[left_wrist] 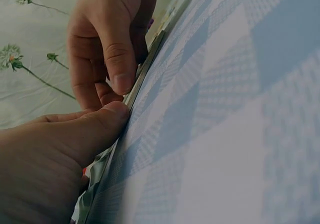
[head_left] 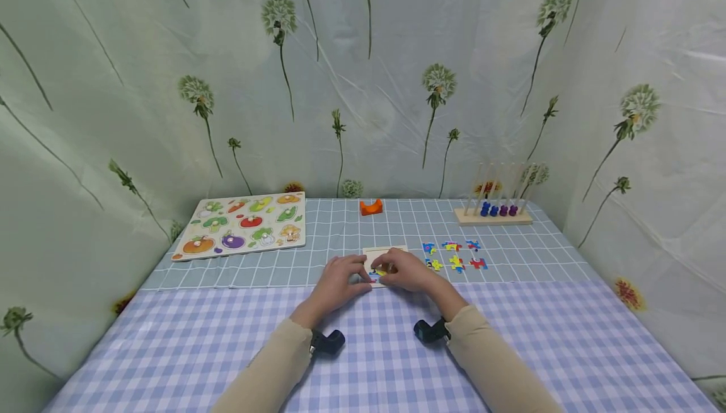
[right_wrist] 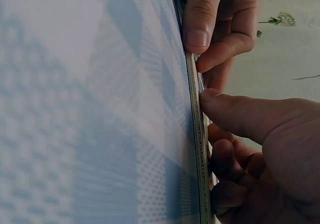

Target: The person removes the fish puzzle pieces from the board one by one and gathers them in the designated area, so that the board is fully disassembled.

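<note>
A small light wooden puzzle board [head_left: 374, 250] lies under both hands, with blue, red and yellow jigsaw pieces [head_left: 374, 278] at its near side. My left hand [head_left: 340, 282] grips the board's near left corner, its thumb along the near edge and index finger bent over the top. Curled above the board, my right hand [head_left: 409, 272] has its thumb and fingers around a yellow puzzle piece [head_left: 382, 271], partly hidden by them. In the right wrist view the right thumb [right_wrist: 215, 99] and the left thumb [right_wrist: 196, 40] both sit at the board's edge.
Several loose jigsaw pieces [head_left: 456, 264] lie right of the board. Behind it stands an orange curved block [head_left: 371, 207]. A vegetable knob puzzle [head_left: 266, 211] lies back left. At back right is a wooden peg stand [head_left: 493, 219] with blue and purple beads.
</note>
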Demonstrator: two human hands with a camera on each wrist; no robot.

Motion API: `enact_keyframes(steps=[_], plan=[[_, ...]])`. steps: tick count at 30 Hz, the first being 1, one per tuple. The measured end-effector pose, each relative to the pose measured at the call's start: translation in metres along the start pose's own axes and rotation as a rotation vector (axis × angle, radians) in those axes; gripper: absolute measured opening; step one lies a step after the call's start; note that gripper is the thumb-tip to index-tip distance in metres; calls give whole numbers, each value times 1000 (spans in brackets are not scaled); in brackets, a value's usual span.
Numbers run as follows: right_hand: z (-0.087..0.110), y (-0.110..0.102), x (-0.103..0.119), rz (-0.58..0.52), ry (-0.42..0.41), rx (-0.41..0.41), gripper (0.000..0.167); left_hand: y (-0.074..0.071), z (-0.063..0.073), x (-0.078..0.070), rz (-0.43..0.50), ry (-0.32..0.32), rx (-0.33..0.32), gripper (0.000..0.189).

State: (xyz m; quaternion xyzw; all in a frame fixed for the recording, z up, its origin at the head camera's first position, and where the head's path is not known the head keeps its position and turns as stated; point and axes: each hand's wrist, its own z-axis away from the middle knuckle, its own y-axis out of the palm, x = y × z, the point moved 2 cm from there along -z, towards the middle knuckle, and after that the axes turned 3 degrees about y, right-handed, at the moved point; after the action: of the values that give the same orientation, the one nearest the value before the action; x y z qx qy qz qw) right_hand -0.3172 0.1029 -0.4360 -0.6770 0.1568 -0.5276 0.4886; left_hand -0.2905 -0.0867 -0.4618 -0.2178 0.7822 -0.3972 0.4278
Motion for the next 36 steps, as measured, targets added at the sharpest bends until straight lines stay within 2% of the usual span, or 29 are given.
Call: enact_keyframes(steps=[9, 27, 36], plan=[[1, 1, 3, -24, 44, -17, 29, -1, -1, 2, 45, -13, 20, 7], [4, 1, 1, -101, 34, -18, 32, -1, 0, 1, 56, 18, 2, 7], [5, -6, -1, -127, 22, -13, 24, -2, 0, 1, 57, 17, -6, 8]])
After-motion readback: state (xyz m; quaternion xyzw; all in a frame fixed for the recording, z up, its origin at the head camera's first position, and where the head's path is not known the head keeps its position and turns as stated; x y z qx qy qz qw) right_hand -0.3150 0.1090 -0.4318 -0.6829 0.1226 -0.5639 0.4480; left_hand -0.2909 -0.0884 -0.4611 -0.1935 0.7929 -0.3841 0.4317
